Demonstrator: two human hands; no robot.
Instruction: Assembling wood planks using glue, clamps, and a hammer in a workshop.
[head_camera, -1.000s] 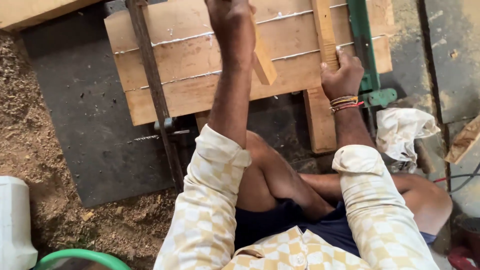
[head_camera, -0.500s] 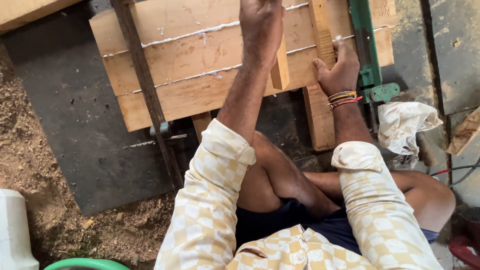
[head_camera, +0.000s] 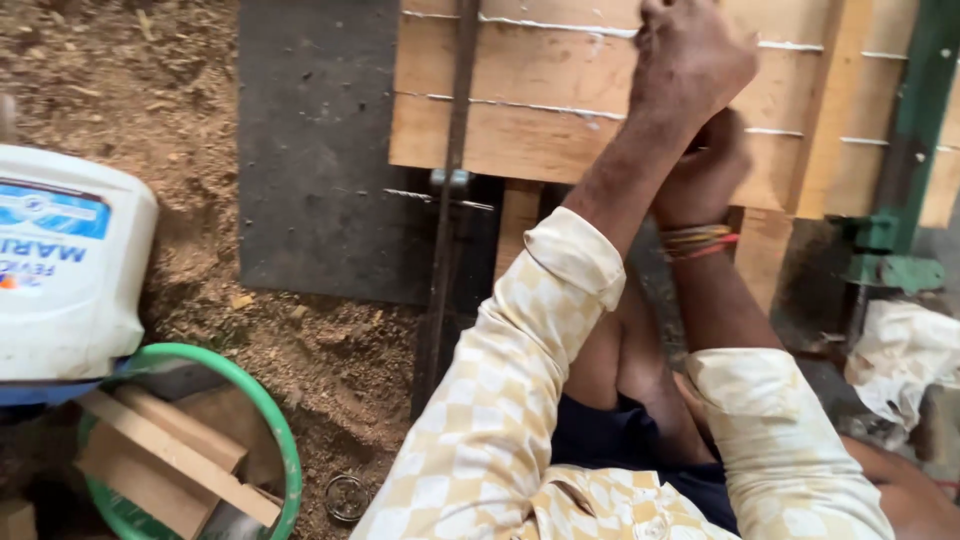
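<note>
floor: dirt covered in sawdust | dark mat laid flat on it | white plastic jug far left | green tub holding wood scraps | crumpled cloth right | plain daylight

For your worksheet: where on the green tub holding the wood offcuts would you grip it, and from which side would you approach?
Grip the green tub by its rim on the right-hand arc, coming from above and the right. That stretch of rim is bare and faces open sawdust floor, while the white jug crowds the upper left and the wood offcuts fill the inside.
</note>
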